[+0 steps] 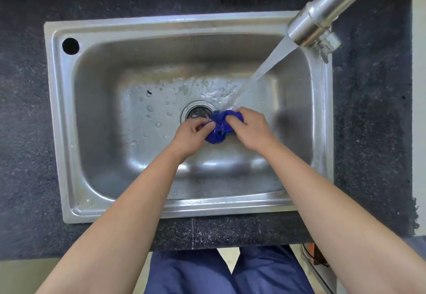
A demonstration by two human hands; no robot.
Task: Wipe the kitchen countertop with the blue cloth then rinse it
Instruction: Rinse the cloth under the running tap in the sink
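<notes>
The blue cloth (219, 127) is bunched up and wet, held low over the middle of the steel sink (69, 132). My left hand (191, 137) grips its left side and my right hand (250, 130) grips its right side, both closed on the fabric. A stream of water (260, 72) runs from the steel tap (322, 17) at the upper right and lands on the cloth's top edge, just right of the drain (197, 110). The dark speckled countertop (23, 109) surrounds the sink.
The sink floor is wet with droplets. A round black hole (70, 46) sits in the sink rim at the far left corner. The tap spout reaches over the sink's right far corner. The counter's front edge lies near my legs.
</notes>
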